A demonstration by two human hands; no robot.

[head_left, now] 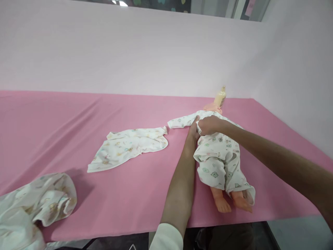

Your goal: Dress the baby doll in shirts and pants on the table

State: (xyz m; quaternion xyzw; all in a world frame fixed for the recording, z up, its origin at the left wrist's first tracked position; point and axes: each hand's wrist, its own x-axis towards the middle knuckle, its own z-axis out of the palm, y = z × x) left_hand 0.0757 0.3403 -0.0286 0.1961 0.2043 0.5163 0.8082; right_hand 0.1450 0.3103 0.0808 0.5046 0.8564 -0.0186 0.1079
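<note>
A baby doll (221,156) lies on the pink table cover (104,201), feet toward me, dressed in a white printed romper (218,163). My right hand (209,125) is closed on the romper's cloth at the doll's chest. My left hand (193,131) reaches along the doll's left side; its fingers are mostly hidden under the cloth by the sleeve (182,121). The doll's bare feet (231,203) stick out of the trouser legs.
A second white printed garment (130,147) lies flat to the left of the doll. A crumpled printed cloth (33,208) sits at the near left edge. A pale bottle (220,97) stands beyond the doll's head. Pink walls enclose the back and right.
</note>
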